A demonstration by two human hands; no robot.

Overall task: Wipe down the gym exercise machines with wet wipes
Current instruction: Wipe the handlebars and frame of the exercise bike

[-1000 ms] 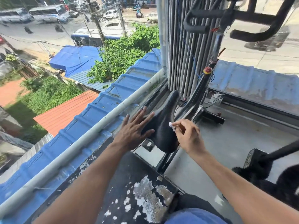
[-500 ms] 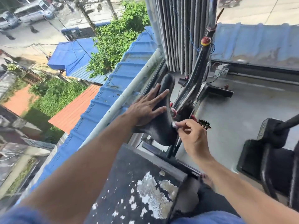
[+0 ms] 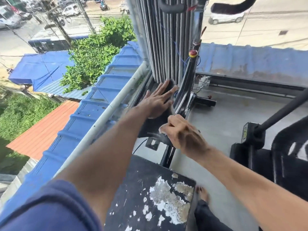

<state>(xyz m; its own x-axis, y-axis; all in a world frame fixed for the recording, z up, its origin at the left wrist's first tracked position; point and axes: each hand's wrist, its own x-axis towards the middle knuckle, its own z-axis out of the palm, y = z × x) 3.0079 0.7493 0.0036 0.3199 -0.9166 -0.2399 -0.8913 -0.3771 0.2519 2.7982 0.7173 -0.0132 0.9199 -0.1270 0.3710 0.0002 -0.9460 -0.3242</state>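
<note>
A black exercise-bike saddle sits in the middle of the head view, its nose pointing away toward the bike's black frame. My left hand lies flat on the front half of the saddle, fingers straight and spread. At the saddle's rear right edge, my right hand has its fingers curled round a small white wet wipe. The hand covers most of the wipe. A red knob is on the frame, and the handlebars are at the top.
A black platform with peeling paint lies below my arms. A second black machine stands at the right on the grey floor. Window glass runs along the left, with grey vertical blinds ahead. A bare foot is on the floor.
My left hand has slid forward along the saddle toward its nose. My right hand with the wipe has moved back to the saddle's rear right edge. The view has tilted up.
</note>
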